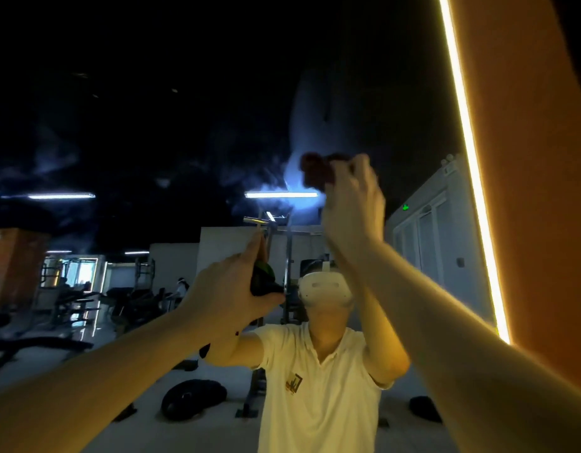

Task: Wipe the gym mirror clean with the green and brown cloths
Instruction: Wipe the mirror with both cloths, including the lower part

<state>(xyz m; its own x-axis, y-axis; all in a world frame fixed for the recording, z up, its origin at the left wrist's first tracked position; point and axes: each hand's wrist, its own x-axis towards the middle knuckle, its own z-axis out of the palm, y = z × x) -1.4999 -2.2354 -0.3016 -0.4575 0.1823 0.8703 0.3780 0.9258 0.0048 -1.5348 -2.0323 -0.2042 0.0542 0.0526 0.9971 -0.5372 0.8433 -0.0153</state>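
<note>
Dim gym mirror (152, 125) fills the view, left hand (230, 289) gripping the green cloth (263, 279) against it, right hand (351, 204) clutching the brown cloth (317, 171) higher up, where firm overlapping strokes should clear the hazy smears (302, 119).

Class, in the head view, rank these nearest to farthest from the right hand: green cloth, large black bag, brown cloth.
1. brown cloth, gripped by the right hand.
2. green cloth, lower left, in the left hand.
3. large black bag, low, left of centre.
</note>
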